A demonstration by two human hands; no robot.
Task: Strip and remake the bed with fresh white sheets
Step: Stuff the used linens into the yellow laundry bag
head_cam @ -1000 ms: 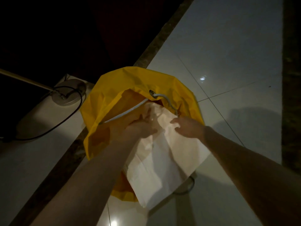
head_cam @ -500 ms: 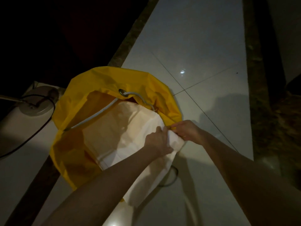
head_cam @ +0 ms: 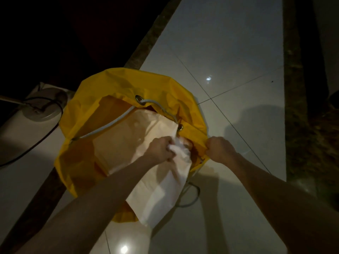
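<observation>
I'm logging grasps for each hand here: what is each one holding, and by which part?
The left hand grips a bunched fold of the white sheet at the bag's mouth. The right hand grips the yellow bag by its near rim.

Dim scene, glare spots on glossy floor tiles (head_cam: 229, 57), black upper left, soft arm shadows, wide-angle bending

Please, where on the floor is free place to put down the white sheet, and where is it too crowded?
Bare pale tiles lie beyond and right of the yellow bag, up to the dark strip. More bare tile sits nearest the camera, between the forearms. Left is crowded: a round lamp base and its black cable. The left hand grips the white sheet; the right hand grips the bag's rim.
</observation>
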